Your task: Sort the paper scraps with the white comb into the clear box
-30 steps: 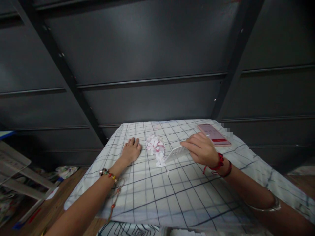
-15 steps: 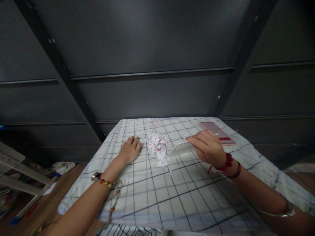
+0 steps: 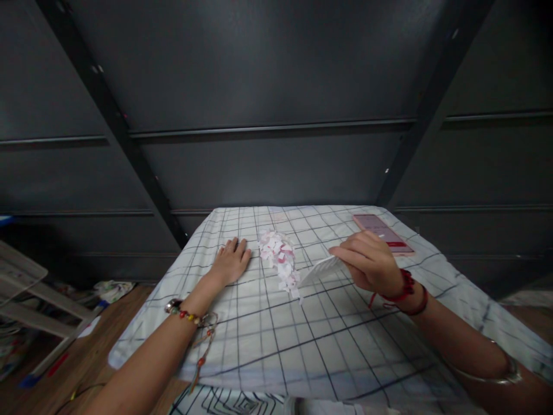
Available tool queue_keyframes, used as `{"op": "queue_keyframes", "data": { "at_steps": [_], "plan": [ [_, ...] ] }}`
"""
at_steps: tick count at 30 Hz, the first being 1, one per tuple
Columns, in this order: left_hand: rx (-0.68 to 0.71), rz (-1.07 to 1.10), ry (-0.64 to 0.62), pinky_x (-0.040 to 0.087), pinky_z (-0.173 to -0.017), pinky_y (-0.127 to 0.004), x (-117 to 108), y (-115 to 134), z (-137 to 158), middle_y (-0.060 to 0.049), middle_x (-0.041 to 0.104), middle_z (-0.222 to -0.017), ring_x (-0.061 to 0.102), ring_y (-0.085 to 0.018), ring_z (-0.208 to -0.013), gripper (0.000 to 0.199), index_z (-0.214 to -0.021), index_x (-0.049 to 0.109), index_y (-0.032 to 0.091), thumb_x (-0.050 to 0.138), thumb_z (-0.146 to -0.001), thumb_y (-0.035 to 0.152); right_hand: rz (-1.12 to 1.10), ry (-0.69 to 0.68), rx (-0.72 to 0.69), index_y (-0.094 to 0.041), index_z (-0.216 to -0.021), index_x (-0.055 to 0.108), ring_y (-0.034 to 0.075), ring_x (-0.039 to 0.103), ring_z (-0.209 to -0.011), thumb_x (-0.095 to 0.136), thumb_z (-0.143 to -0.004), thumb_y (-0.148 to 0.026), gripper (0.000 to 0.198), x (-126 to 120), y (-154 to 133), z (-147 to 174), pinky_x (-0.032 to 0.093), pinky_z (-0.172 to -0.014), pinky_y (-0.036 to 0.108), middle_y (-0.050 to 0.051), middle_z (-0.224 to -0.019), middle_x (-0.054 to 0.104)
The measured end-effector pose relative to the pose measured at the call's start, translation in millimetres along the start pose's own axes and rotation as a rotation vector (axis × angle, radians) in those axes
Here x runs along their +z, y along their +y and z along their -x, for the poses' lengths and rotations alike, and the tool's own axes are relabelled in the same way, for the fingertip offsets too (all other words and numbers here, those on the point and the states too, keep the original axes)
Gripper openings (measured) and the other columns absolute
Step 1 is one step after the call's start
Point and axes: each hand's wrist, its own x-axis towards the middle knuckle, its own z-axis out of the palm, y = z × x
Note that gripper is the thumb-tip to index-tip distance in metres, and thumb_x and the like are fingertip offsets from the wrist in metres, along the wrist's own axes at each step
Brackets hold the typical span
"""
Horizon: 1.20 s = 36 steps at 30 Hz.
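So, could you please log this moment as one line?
left hand: palm down on checked cloth | right hand: holding white tool, edge beside paper scraps | phone: beyond right hand

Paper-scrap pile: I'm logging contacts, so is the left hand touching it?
Apart: the head view shows a strip of checked cloth between the left hand and the pile.

Paper scraps (image 3: 277, 249) are white and pink, cloth (image 3: 254, 337) checked.
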Motion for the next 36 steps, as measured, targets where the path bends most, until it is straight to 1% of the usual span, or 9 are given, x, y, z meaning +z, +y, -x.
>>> {"op": "queue_keyframes", "data": {
  "at_steps": [3,6,8,12,22,27,30,33,36],
  "plan": [
    [-0.01,-0.002,-0.006,0.023,-0.1,-0.045,0,0,0,-0.015,0.022,-0.142,0.02,-0.031,-0.129,0.054,-0.137,0.024,0.012,0.014,-0.092,0.04,0.055,0.027,0.018,-0.017,-0.088,0.056,0.016,0.047,-0.063,0.04,-0.074,-0.003,0.025,0,-1,-1,0.033,-0.057,0.03,0.003,-0.065,0.058],
    [-0.008,-0.006,-0.004,0.023,-0.1,-0.045,1,0,-1,-0.016,0.022,-0.142,0.02,-0.031,-0.129,0.055,-0.137,0.024,0.012,0.014,-0.092,0.04,0.092,-0.001,0.004,-0.016,-0.086,0.056,0.015,0.047,-0.062,0.04,-0.073,-0.002,0.026,0,-2,-3,0.033,-0.056,0.03,0.003,-0.064,0.057],
    [-0.003,-0.004,-0.001,0.022,-0.1,-0.045,1,-1,-1,-0.017,0.022,-0.142,0.02,-0.031,-0.129,0.055,-0.137,0.024,0.012,0.015,-0.091,0.04,0.075,-0.018,-0.017,-0.016,-0.084,0.057,0.015,0.047,-0.061,0.04,-0.073,-0.002,0.025,0,-3,-4,0.033,-0.055,0.03,0.002,-0.063,0.057],
    [0.003,-0.004,0.003,0.023,-0.1,-0.044,1,-1,1,-0.017,0.022,-0.142,0.02,-0.031,-0.129,0.055,-0.137,0.024,0.011,0.014,-0.091,0.04,0.023,0.006,-0.016,-0.018,-0.084,0.056,0.015,0.047,-0.061,0.04,-0.074,-0.003,0.024,-2,-2,-2,0.033,-0.055,0.029,0.002,-0.062,0.057],
    [-0.004,0.019,-0.007,0.022,-0.101,-0.044,0,0,2,-0.016,0.022,-0.142,0.019,-0.031,-0.129,0.055,-0.137,0.024,0.012,0.016,-0.091,0.041,0.055,0.006,0.023,-0.019,-0.089,0.057,0.014,0.048,-0.063,0.04,-0.073,-0.001,0.029,2,-7,-5,0.032,-0.056,0.029,0.001,-0.066,0.059],
    [-0.011,0.022,-0.017,0.021,-0.101,-0.045,-2,1,3,-0.015,0.02,-0.143,0.018,-0.031,-0.129,0.054,-0.137,0.024,0.013,0.016,-0.092,0.04,0.042,-0.024,-0.023,-0.021,-0.088,0.056,0.013,0.046,-0.06,0.039,-0.074,-0.004,0.027,-1,-11,-7,0.031,-0.055,0.028,-0.001,-0.063,0.057],
    [-0.017,0.015,-0.02,0.021,-0.101,-0.045,-3,2,4,-0.014,0.02,-0.143,0.017,-0.03,-0.13,0.053,-0.137,0.024,0.013,0.015,-0.092,0.04,0.026,-0.003,-0.048,-0.019,-0.089,0.054,0.014,0.046,-0.061,0.04,-0.075,-0.006,0.024,-3,-11,-6,0.031,-0.055,0.028,0.0,-0.065,0.057],
    [-0.017,0.014,-0.018,0.021,-0.101,-0.045,-2,1,3,-0.015,0.02,-0.143,0.017,-0.031,-0.13,0.054,-0.137,0.024,0.013,0.015,-0.092,0.041,0.029,0.024,-0.046,-0.019,-0.091,0.053,0.014,0.046,-0.061,0.04,-0.075,-0.005,0.025,-4,-12,-7,0.031,-0.055,0.029,0.001,-0.065,0.057],
    [-0.01,0.012,-0.009,0.022,-0.101,-0.045,0,0,1,-0.015,0.021,-0.142,0.018,-0.031,-0.129,0.055,-0.137,0.025,0.013,0.015,-0.091,0.042,0.018,0.002,-0.041,-0.02,-0.092,0.054,0.014,0.045,-0.06,0.04,-0.075,-0.004,0.027,-3,-12,-7,0.031,-0.054,0.028,0.0,-0.065,0.057]
  ]
}}
